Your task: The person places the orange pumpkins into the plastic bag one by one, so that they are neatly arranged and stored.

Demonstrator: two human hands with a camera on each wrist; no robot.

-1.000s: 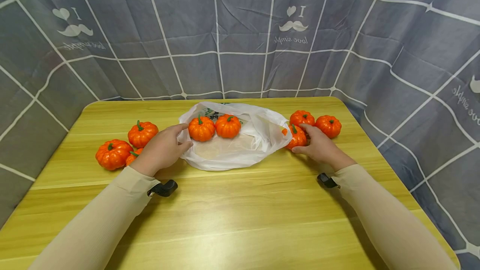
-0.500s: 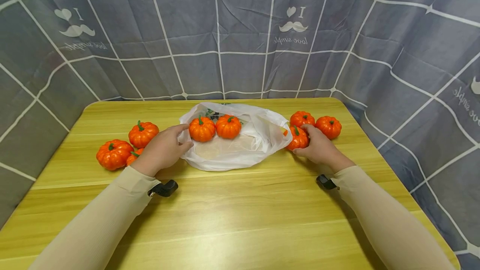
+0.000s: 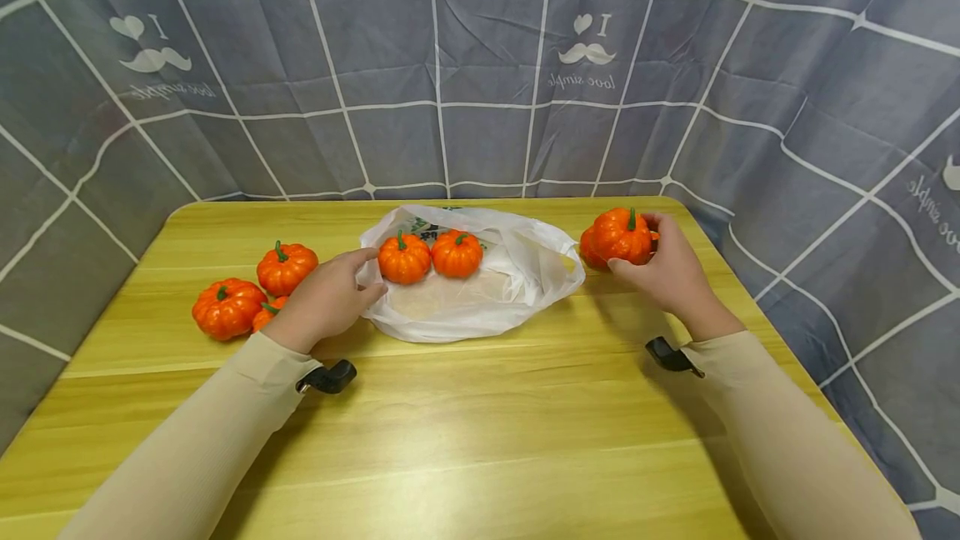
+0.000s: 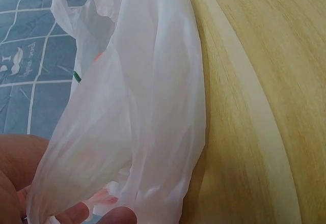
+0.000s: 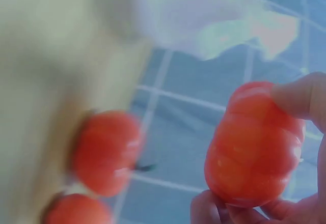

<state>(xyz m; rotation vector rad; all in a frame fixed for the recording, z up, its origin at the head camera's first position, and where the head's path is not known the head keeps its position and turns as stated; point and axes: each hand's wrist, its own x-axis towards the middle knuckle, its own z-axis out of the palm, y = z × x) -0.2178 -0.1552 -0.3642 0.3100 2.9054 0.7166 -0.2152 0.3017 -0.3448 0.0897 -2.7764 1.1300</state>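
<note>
A white plastic bag (image 3: 442, 323) lies open on the table, with two small orange pumpkins (image 3: 404, 260) sitting inside it. My left hand (image 3: 324, 300) holds the bag's left edge; in the left wrist view the thin plastic (image 4: 153, 91) runs between thumb and fingers. To the right of the bag, my right hand (image 3: 675, 273) grips another orange pumpkin (image 3: 624, 237) by its sides, green stem upward, raised over the table. The right wrist view shows this pumpkin (image 5: 254, 147) between thumb and fingertips.
Several more pumpkins (image 3: 287, 268) sit left of the bag, one partly behind my left wrist. Behind the held pumpkin, a table pumpkin (image 3: 591, 250) is mostly covered; two pumpkins (image 5: 108, 150) show in the right wrist view. A grey checked curtain (image 3: 487, 140) borders the wooden table (image 3: 465, 440).
My right hand has lifted the pumpkin from beside the bag's right edge and moved it up and to the right. The left hand stays at the bag.
</note>
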